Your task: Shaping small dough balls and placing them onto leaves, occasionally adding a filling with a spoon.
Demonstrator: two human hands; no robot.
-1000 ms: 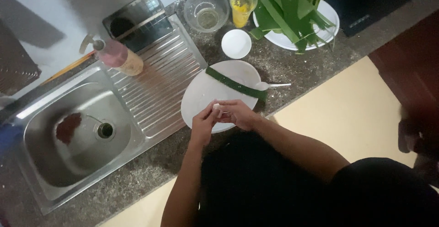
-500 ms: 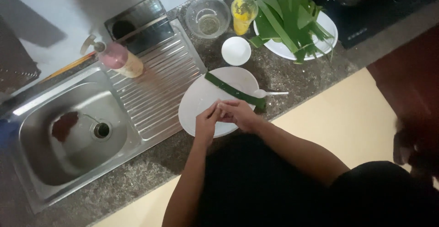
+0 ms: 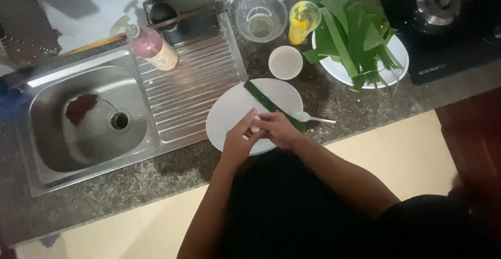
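Both hands over the near part of a white plate [image 3: 229,107] on a dark speckled counter [image 3: 156,178]. Left hand [image 3: 239,136] and right hand [image 3: 276,130] touching, fingers curled inward around something small and pale; exact object not discernible. Whether pinched or merely cupped: cannot tell.

Green leaf strip [image 3: 266,101] lying diagonally across the plate, far end near the plate's upper rim, near end passing under the right hand. White plastic spoon [image 3: 312,117] resting at the plate's right edge, handle pointing right onto the counter.

Beyond the plate: small white bowl [image 3: 285,62], clear glass bowl [image 3: 260,16], glass of yellow liquid [image 3: 303,20]. To the right of these, a second white plate [image 3: 396,50] loaded with cut green leaves [image 3: 355,34]. To the left, a steel sink [image 3: 83,118] with ribbed drainboard [image 3: 193,87]; pink pump bottle [image 3: 151,45] lying on the drainboard's far edge.
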